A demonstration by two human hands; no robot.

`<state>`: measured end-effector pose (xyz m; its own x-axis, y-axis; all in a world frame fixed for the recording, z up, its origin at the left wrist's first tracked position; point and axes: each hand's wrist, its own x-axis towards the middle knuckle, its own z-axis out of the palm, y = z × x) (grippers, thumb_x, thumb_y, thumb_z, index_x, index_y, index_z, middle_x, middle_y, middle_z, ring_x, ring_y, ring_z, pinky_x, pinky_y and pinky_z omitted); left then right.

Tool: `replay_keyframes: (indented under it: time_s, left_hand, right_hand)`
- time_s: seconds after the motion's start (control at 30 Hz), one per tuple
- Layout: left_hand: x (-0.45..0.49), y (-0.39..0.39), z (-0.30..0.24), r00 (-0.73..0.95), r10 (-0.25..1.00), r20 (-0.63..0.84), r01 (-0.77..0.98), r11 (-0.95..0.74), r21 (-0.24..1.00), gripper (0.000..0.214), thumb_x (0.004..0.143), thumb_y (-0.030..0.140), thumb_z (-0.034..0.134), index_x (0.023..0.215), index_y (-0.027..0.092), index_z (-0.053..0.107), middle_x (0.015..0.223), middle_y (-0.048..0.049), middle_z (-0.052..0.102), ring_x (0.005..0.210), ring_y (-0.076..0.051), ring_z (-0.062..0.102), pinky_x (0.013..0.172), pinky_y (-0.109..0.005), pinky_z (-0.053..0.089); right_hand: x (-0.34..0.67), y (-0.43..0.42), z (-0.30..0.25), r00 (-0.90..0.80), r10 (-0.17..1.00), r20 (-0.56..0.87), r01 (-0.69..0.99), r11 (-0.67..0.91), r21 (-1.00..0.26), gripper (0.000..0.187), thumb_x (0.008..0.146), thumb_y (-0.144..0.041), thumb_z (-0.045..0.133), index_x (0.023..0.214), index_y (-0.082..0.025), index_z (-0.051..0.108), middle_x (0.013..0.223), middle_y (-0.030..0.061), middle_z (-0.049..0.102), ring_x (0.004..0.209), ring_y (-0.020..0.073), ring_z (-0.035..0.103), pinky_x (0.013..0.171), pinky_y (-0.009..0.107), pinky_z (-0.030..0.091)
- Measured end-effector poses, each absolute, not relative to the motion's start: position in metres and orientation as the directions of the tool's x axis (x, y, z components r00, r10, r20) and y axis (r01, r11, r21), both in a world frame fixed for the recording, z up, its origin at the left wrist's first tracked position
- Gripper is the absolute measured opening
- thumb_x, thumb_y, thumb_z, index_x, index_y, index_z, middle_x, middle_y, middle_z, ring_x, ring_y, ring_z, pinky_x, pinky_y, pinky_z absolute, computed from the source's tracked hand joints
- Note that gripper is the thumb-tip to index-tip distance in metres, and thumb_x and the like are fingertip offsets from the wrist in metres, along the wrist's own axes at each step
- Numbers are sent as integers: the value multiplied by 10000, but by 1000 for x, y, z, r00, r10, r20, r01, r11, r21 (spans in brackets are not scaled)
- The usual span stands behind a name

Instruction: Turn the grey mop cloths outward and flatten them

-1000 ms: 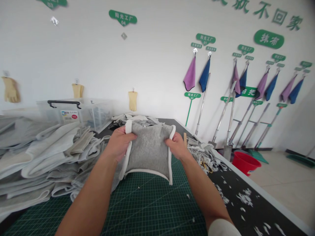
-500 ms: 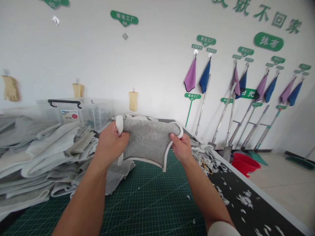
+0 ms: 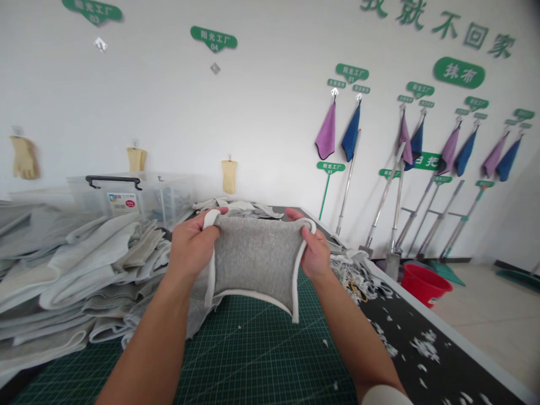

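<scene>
White wall (image 3: 270, 112) bearing green signboards with Chinese lettering; along its right part, purple microfibre cloths (image 3: 325, 130) and blue microfibre cloths (image 3: 351, 132) hang from hooks above leaning mops (image 3: 382, 202). Pale work gloves (image 3: 229, 176) hang further left. Red bucket (image 3: 424, 284) on the floor, just beyond the table's right edge.

Foreground: work table with a dark top (image 3: 405, 360), covered in the middle by a green cutting mat (image 3: 261, 354). On the left, a tall stack of folded grey fabric (image 3: 84, 270), with a clear plastic storage bin (image 3: 126, 194) behind it. On the right, a heap of fabric trimmings (image 3: 348, 275), with white scraps (image 3: 424, 346) scattered over the dark tabletop.

Centre: a grey fabric piece (image 3: 253, 259) with white binding (image 3: 296, 287) along its edges, held up above the cutting mat, just right of the stack. Its two upper corners are now nearly level and its face is pulled flatter and squarer than half a second earlier, when it sagged into a bowed shape with its left corner higher. The lower edge hangs in a shallow curve, clear of the mat.

Left hand (image 3: 192, 244): closed on the upper left corner, gripping the binding. Right hand (image 3: 314, 250): closed on the upper right corner, also gripping. The two hands now stand slightly wider apart.
</scene>
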<state>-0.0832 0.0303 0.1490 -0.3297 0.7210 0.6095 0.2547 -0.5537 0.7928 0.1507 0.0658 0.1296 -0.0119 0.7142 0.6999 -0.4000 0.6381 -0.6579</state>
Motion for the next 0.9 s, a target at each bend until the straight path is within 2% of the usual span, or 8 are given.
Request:
replay_keyframes:
  time_s: [0.13, 0.23, 0.3, 0.4, 0.63, 0.73, 0.83, 0.9]
  left_hand:
    - [-81, 29, 151, -253, 844, 473, -39, -497, 867, 265, 583, 159, 584, 816, 139, 709, 645, 4, 621, 612, -162, 545, 546, -217, 392]
    - [-79, 29, 152, -325, 852, 412, -119, -468, 875, 163, 551, 176, 623, 701, 132, 668, 547, 24, 551, 480, -125, 456, 448, -207, 331]
    - [-79, 31, 151, -377, 822, 427, -42, -476, 879, 132, 577, 195, 623, 692, 137, 652, 529, 32, 520, 461, -120, 430, 429, -209, 306]
    - [-81, 34, 149, -399, 762, 510, 188, -477, 859, 93, 649, 227, 609, 695, 153, 640, 506, 46, 462, 458, -114, 393, 428, -212, 273]
    - [-85, 30, 151, -255, 729, 635, 491, -468, 734, 267, 779, 427, 582, 706, 174, 629, 531, 45, 449, 514, -131, 414, 477, -233, 280]
    - [-84, 30, 152, -235, 744, 625, 555, -425, 715, 254, 755, 420, 611, 836, 180, 633, 661, 22, 565, 623, -175, 516, 541, -245, 358]
    - [-81, 31, 152, -262, 740, 620, 570, -400, 718, 326, 729, 357, 634, 993, 174, 577, 857, -23, 616, 761, -213, 565, 628, -277, 415]
    - [-77, 31, 152, -306, 727, 615, 536, -402, 742, 400, 711, 334, 648, 1052, 161, 529, 872, -36, 602, 754, -209, 565, 630, -281, 423]
  right_hand:
    - [150, 72, 124, 35, 793, 609, -406, 568, -716, 204, 756, -389, 665, 801, -192, 693, 796, 26, 677, 742, 194, 612, 729, 328, 470]
    - [148, 76, 121, 70, 826, 559, -384, 540, -749, 187, 701, -369, 721, 741, -190, 686, 729, 10, 670, 658, 174, 599, 676, 317, 475]
    - [147, 75, 121, 69, 835, 545, -355, 531, -769, 207, 672, -369, 741, 754, -186, 693, 750, 19, 677, 652, 177, 600, 650, 316, 477]
    - [147, 71, 124, 58, 843, 536, -304, 526, -794, 242, 640, -388, 753, 746, -178, 695, 731, 28, 674, 631, 185, 599, 601, 314, 474]
    - [151, 66, 127, -19, 832, 554, -209, 539, -816, 276, 651, -402, 722, 802, -175, 685, 735, 39, 661, 677, 211, 604, 602, 332, 474]
    - [151, 64, 127, -115, 809, 576, -179, 553, -814, 270, 675, -314, 694, 905, -178, 654, 771, 27, 649, 706, 199, 594, 629, 322, 471]
    - [151, 61, 128, -243, 780, 576, -134, 562, -817, 420, 669, -166, 633, 1084, -199, 571, 855, 8, 636, 732, 177, 577, 655, 304, 463]
    - [151, 59, 129, -299, 772, 561, -91, 562, -822, 515, 648, -104, 584, 1149, -210, 527, 903, 1, 625, 748, 169, 564, 659, 289, 455]
